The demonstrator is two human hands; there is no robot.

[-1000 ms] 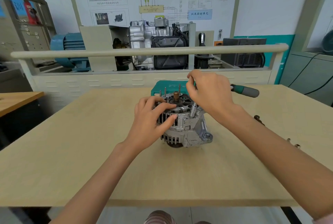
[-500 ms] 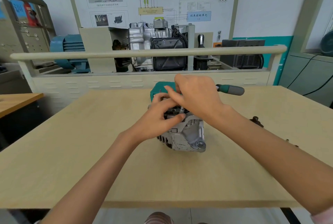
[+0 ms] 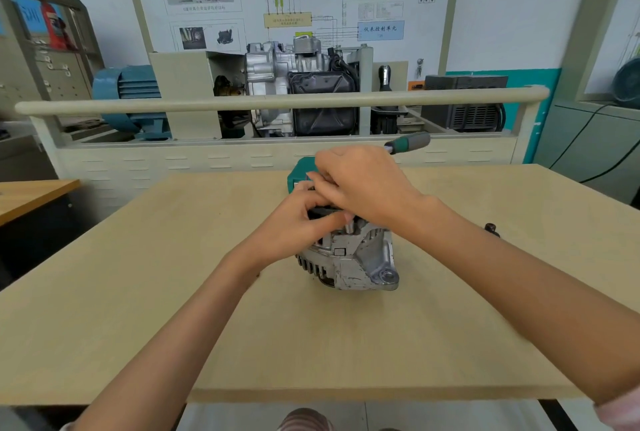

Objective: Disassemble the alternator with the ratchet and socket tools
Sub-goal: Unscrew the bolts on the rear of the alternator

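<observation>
Left hand: the left hand sits on the top of the alternator. Its fingers are curled round the top edge and its thumb presses the near side, so it holds the metal body.
Right hand: the right hand is over the top of the alternator, just behind the left hand and touching it. Its fingers bend down onto the top. I cannot tell if they pinch anything, because the hand hides the tips.
Alternator: it stands on the wooden table, near the middle. It is silver, with slots round the side and a lug with a hole at the front right.
Ratchet handle: a green and grey handle sticks out behind the right hand, pointing right and a bit up. I cannot see what holds it.
Tool case: a green case lies on the table just behind the hands.
Small parts: a dark little part lies on the table to the right, well apart from the alternator.
</observation>
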